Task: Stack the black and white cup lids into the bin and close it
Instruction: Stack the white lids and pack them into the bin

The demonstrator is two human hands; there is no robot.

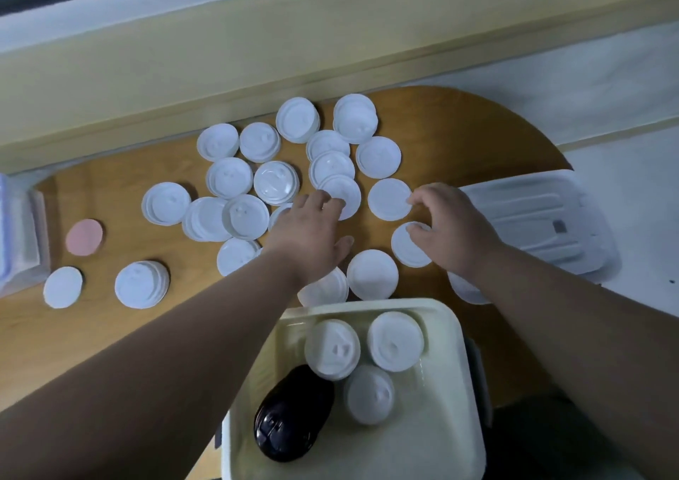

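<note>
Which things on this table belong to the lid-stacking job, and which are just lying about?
Job: white lids, most spread on the table and some already binned; black lids, stacked in the bin; bin cover, off to the right.

Lying about: pink disc; clear box at the left edge.

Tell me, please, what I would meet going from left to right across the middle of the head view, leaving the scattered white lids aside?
clear container → pink disc → left hand → right hand → bin lid
</note>
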